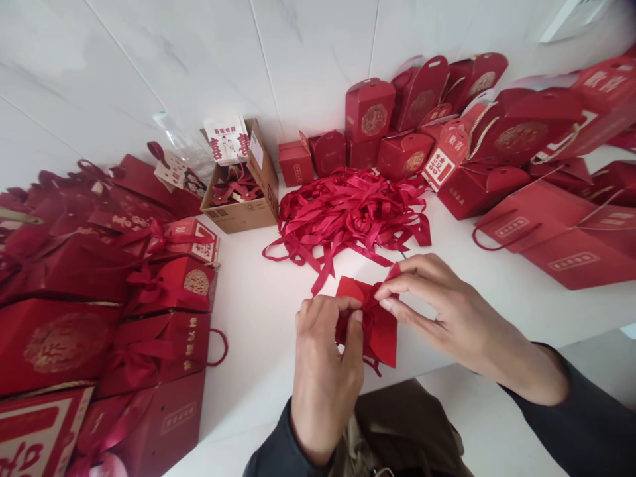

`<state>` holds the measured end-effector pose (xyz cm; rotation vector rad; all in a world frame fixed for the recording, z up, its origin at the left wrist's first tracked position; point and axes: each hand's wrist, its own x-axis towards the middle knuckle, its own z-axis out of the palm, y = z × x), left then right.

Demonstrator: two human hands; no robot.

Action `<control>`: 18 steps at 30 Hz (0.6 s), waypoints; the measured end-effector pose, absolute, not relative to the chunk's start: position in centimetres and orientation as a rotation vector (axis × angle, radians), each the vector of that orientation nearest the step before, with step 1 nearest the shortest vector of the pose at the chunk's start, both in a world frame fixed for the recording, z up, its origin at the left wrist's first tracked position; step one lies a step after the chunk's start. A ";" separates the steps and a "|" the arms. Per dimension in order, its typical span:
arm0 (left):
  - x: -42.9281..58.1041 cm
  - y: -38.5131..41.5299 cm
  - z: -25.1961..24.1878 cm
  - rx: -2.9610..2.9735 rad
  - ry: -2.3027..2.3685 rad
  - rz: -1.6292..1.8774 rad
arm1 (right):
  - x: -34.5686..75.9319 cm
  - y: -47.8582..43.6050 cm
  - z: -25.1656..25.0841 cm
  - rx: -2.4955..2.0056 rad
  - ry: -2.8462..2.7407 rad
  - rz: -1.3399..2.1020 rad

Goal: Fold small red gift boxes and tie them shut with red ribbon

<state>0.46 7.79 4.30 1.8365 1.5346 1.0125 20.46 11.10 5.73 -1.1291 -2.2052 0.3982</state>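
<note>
A small red gift box point(381, 331) sits at the near edge of the white table point(258, 311), with a red ribbon point(370, 301) across its top. My left hand point(325, 358) pinches the ribbon at the box's left side, fingers closed. My right hand point(437, 301) pinches the ribbon's other end just above the box, thumb and fingers pressed together. Both hands meet over the box top. The box's lower part is partly hidden by my left hand.
A loose heap of red ribbons point(350, 212) lies behind the box. Finished ribboned red boxes point(163, 285) crowd the left; red boxes and bags point(497, 139) fill the right and back. An open cardboard carton point(243, 192) stands by the tiled wall.
</note>
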 end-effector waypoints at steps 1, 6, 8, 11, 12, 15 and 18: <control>0.5 7.8 4.3 1.851 1.536 1.013 | 20.4 11.1 5.8 -1.138 -2.209 0.351; 0.7 7.8 4.3 1.865 1.525 0.993 | 20.2 11.0 6.4 -1.050 -2.233 0.365; 0.7 7.8 4.4 1.846 1.526 0.986 | 20.0 11.0 6.5 -1.017 -2.217 0.471; 0.6 7.8 4.4 1.836 1.533 0.987 | 19.7 11.0 6.5 -1.150 -2.117 0.605; 0.5 7.8 4.4 1.835 1.534 0.997 | 19.6 11.0 6.5 -1.223 -2.071 0.658; 0.5 7.7 4.2 1.815 1.531 1.039 | 19.7 11.0 6.3 -1.396 -1.971 0.824; 0.5 7.6 4.1 1.785 1.535 1.060 | 19.9 11.2 5.9 -1.386 -1.999 0.725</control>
